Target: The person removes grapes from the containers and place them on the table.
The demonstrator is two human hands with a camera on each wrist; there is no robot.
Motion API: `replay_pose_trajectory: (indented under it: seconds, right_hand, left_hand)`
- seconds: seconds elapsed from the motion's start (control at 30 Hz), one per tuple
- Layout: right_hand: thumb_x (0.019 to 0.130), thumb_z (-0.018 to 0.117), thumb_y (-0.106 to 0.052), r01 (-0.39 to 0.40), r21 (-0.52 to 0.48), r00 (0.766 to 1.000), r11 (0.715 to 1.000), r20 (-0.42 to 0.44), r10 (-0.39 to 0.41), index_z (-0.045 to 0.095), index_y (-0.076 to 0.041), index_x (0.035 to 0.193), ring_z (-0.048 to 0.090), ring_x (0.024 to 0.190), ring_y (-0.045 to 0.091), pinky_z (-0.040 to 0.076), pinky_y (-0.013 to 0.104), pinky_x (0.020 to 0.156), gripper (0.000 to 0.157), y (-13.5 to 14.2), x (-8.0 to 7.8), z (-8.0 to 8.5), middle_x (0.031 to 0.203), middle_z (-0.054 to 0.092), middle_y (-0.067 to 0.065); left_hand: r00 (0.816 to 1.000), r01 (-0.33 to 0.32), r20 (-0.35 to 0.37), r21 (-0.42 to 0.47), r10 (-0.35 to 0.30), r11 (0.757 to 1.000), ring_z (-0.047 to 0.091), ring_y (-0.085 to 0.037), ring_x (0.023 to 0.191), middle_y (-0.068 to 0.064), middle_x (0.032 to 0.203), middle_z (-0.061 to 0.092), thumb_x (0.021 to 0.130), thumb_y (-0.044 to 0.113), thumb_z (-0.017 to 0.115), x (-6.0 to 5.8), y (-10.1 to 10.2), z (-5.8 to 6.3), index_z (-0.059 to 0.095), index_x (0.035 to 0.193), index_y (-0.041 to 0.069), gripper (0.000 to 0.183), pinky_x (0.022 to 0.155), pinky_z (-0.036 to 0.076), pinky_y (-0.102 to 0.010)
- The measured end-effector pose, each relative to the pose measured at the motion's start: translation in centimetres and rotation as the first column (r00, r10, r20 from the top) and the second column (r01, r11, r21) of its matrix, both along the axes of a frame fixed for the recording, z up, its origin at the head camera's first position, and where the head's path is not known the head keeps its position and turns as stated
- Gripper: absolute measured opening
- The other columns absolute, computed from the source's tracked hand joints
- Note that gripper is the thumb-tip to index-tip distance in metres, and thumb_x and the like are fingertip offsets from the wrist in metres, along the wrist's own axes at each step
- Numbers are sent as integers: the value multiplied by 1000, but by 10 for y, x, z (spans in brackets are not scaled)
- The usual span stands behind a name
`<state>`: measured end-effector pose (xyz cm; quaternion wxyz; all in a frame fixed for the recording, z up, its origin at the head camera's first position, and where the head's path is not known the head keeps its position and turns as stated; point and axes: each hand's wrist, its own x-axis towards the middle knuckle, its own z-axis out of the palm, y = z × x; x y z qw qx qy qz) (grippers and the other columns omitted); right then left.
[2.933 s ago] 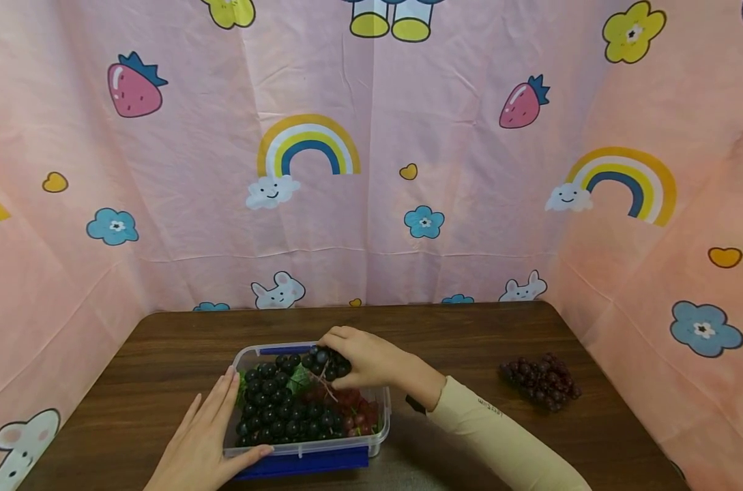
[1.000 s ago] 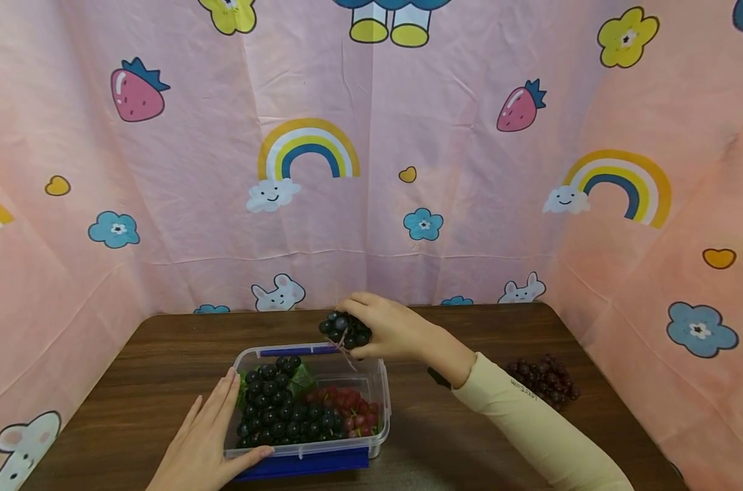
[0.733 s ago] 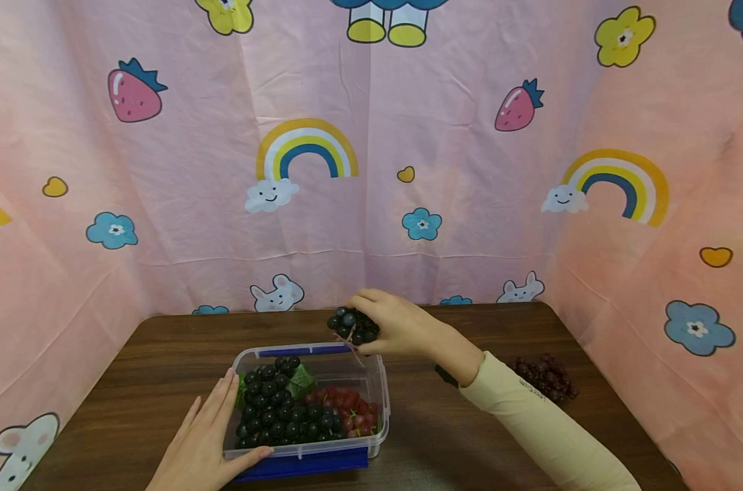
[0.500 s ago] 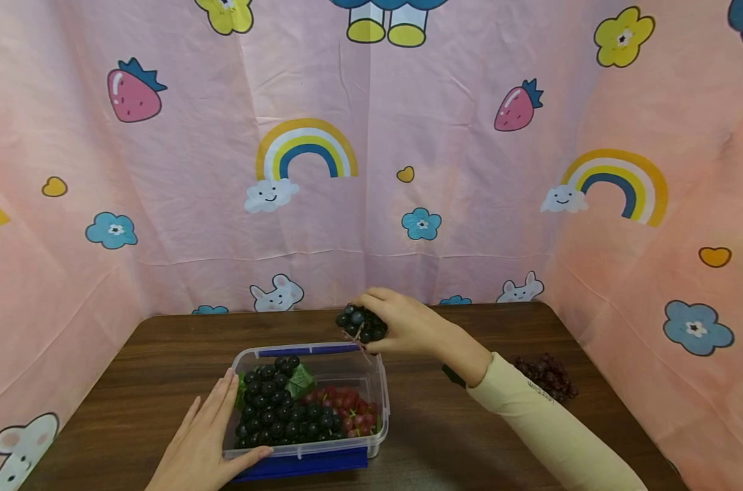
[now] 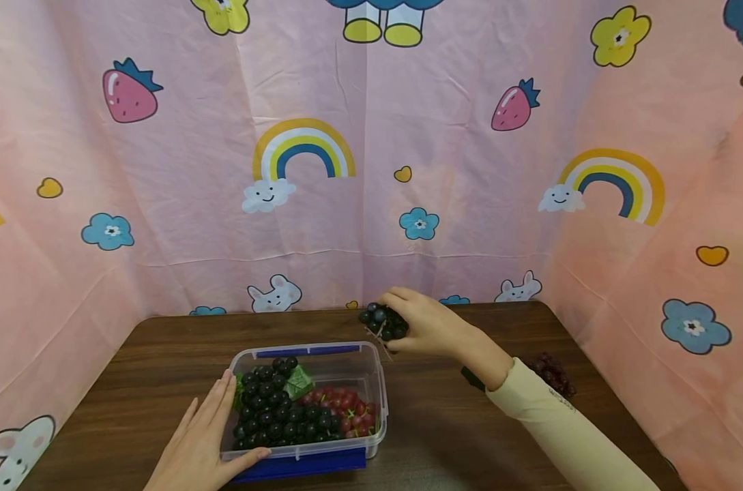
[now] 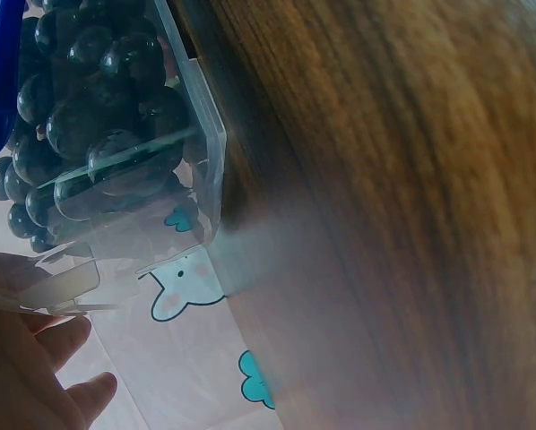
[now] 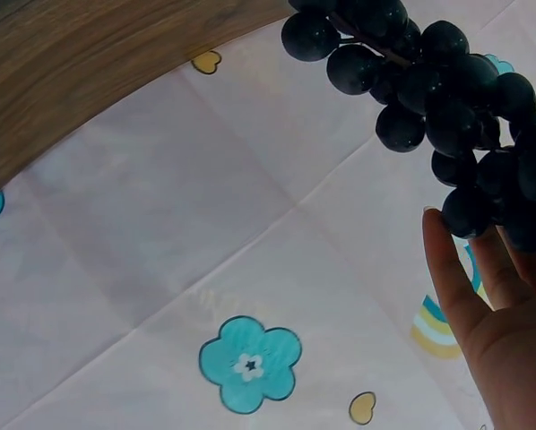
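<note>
My right hand [image 5: 435, 326] holds a bunch of black grapes [image 5: 382, 320] by its stem side, raised just beyond the back right corner of a clear plastic container [image 5: 381, 399]. In the right wrist view the bunch [image 7: 452, 112] hangs above spread fingers [image 7: 447, 278]. Straight fingers of my left hand [image 5: 193, 440] rest along the container's left wall, the thumb on its front rim. Inside lie more black grapes [image 5: 271, 409] with a green leaf [image 5: 299, 382], and red grapes [image 5: 349, 410] at the right. The left wrist view shows the container wall [image 6: 212, 143] beside that hand [image 6: 26, 376].
Dark red grapes [image 5: 552, 374] lie on the right of the brown wooden table [image 5: 181, 348], partly hidden by my right sleeve [image 5: 567, 423]. A blue latch flap [image 5: 303, 466] sticks out at the container's front. Pink printed cloth [image 5: 181, 204] surrounds the table.
My right hand has lifted the black grapes out of the container and carried them up, then right past its back corner. The left hand has stayed on the container.
</note>
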<state>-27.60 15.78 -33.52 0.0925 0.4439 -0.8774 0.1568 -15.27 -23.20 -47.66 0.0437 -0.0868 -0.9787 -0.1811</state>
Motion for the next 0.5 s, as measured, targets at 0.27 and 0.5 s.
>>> replay_pose_trajectory:
  seconds: [0.27,0.5]
  right_hand:
    - [85,89,-18,24,-17,1000,1000,-6,-24,62,-4,134,66,106,21,62,39,90,58,15,1,-3,123,64,9]
    - [86,89,-19,48,-36,999,998,-13,-49,63,-5,134,67,105,21,63,40,89,57,30,3,-8,123,65,9]
  left_hand:
    - [1000,1,0,-2,-1,1000,28,-55,153,-29,172,19,82,78,71,-1,0,0,21,166,-5,128,124,14,-74]
    - [1000,-3,1,-3,3,1000,28,-54,153,-29,172,19,83,78,71,0,1,0,20,166,-5,129,127,9,-72]
